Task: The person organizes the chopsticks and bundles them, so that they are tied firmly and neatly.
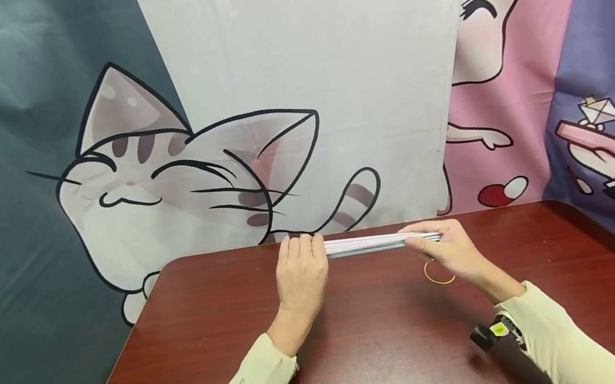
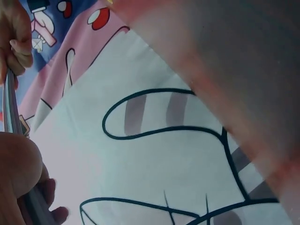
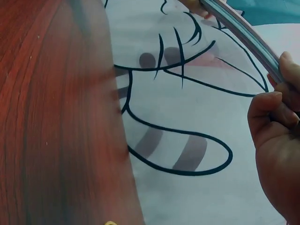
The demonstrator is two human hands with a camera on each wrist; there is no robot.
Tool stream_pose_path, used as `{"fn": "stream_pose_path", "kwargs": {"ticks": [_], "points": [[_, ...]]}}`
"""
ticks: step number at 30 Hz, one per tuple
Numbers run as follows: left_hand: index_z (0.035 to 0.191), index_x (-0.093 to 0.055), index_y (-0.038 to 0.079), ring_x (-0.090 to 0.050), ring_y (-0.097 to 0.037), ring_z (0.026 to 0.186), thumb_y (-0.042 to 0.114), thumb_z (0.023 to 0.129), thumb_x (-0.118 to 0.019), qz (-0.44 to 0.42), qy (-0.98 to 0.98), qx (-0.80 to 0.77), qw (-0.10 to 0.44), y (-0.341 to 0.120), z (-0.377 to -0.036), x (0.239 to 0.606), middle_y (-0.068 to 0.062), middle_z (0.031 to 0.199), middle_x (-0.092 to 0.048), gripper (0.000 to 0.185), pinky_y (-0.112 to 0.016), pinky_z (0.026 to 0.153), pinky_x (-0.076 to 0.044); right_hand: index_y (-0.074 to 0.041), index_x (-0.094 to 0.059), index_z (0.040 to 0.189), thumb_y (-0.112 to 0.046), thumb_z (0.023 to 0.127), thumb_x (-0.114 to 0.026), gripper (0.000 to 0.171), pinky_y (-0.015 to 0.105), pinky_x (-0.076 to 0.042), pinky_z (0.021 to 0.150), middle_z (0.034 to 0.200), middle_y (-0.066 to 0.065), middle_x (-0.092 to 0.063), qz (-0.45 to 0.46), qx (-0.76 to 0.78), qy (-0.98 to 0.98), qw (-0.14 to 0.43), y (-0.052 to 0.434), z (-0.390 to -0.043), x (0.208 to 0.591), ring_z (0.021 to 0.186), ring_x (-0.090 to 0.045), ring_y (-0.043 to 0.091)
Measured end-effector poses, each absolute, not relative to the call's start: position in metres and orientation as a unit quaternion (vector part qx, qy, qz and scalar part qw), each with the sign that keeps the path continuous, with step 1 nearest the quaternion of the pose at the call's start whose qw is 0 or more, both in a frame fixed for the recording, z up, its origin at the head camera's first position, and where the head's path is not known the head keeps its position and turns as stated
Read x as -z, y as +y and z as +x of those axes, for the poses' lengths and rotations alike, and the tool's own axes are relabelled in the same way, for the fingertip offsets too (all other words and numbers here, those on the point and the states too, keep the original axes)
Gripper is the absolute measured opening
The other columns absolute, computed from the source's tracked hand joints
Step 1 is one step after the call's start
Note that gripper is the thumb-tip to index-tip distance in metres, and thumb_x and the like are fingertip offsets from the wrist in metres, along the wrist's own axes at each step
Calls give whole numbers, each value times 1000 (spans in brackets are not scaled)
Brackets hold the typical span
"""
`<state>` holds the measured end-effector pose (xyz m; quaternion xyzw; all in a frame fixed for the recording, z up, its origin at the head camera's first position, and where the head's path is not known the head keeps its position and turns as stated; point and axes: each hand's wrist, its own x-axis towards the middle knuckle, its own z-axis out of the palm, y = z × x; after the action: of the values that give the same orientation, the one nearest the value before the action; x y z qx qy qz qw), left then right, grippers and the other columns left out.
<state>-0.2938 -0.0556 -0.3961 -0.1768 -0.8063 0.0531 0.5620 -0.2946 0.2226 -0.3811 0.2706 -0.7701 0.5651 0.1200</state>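
Observation:
Both hands hold a thin, flat stack of paper sheets (image 1: 363, 244) edge-on above the far part of the table. The left hand (image 1: 302, 274) grips its left end, fingers folded over the top and covering that end. At the other end, the right hand (image 1: 447, 248) pinches the stack between thumb and fingers. White and grey-green layers show along the edge of the stack (image 3: 248, 37) in the right wrist view. A thin yellow rubber band (image 1: 442, 283) lies on the table below the right hand.
The reddish-brown wooden table (image 1: 374, 359) has rounded far corners. Right behind it hangs a cloth backdrop (image 1: 319, 46) printed with a cartoon cat and figures. A black wrist camera (image 1: 484, 336) sits at the right sleeve, close over the table.

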Motion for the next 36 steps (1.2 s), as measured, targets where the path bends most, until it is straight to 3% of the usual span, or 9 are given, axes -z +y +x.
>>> {"fn": "stream_pose_path", "kwargs": {"ticks": [5, 9, 13, 16, 18, 22, 26, 29, 36], "points": [[84, -57, 6, -48, -25, 68, 6, 99, -32, -171, -807, -57, 562, -53, -296, 396, -7, 73, -47, 29, -34, 70, -42, 10, -69, 107, 10, 86, -67, 22, 20, -38, 46, 67, -2, -56, 288, -534, -781, 149, 220, -287, 372, 59, -47, 2], [79, -51, 7, -45, -25, 68, 4, 100, -28, -161, -804, -54, 570, -52, -295, 392, -8, 73, -43, 32, -33, 69, -39, 5, -72, 106, 14, 78, -72, 29, 16, -38, 52, 75, -7, -59, 359, -469, -771, 240, 223, -294, 373, 63, -47, 1], [78, -48, 9, -43, -24, 68, 6, 102, -28, -151, -799, -56, 579, -50, -295, 384, -7, 73, -41, 32, -33, 69, -38, 0, -74, 102, -10, 87, -74, 18, 20, -35, 54, 75, 0, -57, 423, -335, -744, 395, 226, -304, 370, 65, -44, 9], [77, -49, 9, -44, -23, 67, 6, 101, -32, -144, -797, -56, 584, -49, -295, 375, -6, 72, -42, 30, -32, 68, -38, -3, -74, 102, -33, 98, -61, 33, 30, -38, 58, 78, 5, -60, 406, -213, -741, 491, 223, -306, 366, 67, -49, 20], [75, -49, 10, -44, -22, 66, 5, 100, -35, -133, -797, -54, 587, -47, -296, 369, -5, 70, -43, 28, -32, 66, -37, -2, -72, 101, -34, 101, -54, 37, 39, -38, 60, 79, 8, -61, 379, -145, -746, 528, 218, -304, 364, 69, -52, 28], [72, -48, 10, -46, -22, 64, 22, 104, -39, -109, -790, -36, 603, -43, -298, 358, -5, 68, -44, 35, -33, 62, -35, 0, -68, 102, -31, 96, -52, 35, 50, -38, 66, 82, 13, -61, 334, -72, -756, 559, 204, -296, 360, 72, -55, 35], [70, -47, 11, -45, -21, 61, 42, 104, -34, -108, -767, -27, 632, -39, -300, 354, -4, 66, -43, 48, -33, 61, -33, 0, -66, 104, -43, 98, -50, 46, 48, -40, 65, 82, 14, -59, 316, -40, -758, 569, 187, -292, 359, 70, -53, 35], [71, -48, 11, -44, -21, 61, 43, 104, -34, -107, -759, -27, 642, -36, -300, 353, -3, 66, -42, 48, -33, 62, -33, 1, -64, 103, -46, 101, -44, 51, 46, -39, 61, 80, 13, -56, 301, -16, -758, 578, 177, -294, 359, 67, -50, 34], [75, -53, 11, -47, -22, 69, 25, 105, -39, -97, -779, -25, 619, -30, -296, 357, -4, 73, -46, 36, -34, 70, -38, 1, -57, 87, -12, 100, -39, 26, 46, -36, 58, 72, 13, -47, 260, 5, -743, 616, 170, -305, 360, 61, -44, 35]]}}
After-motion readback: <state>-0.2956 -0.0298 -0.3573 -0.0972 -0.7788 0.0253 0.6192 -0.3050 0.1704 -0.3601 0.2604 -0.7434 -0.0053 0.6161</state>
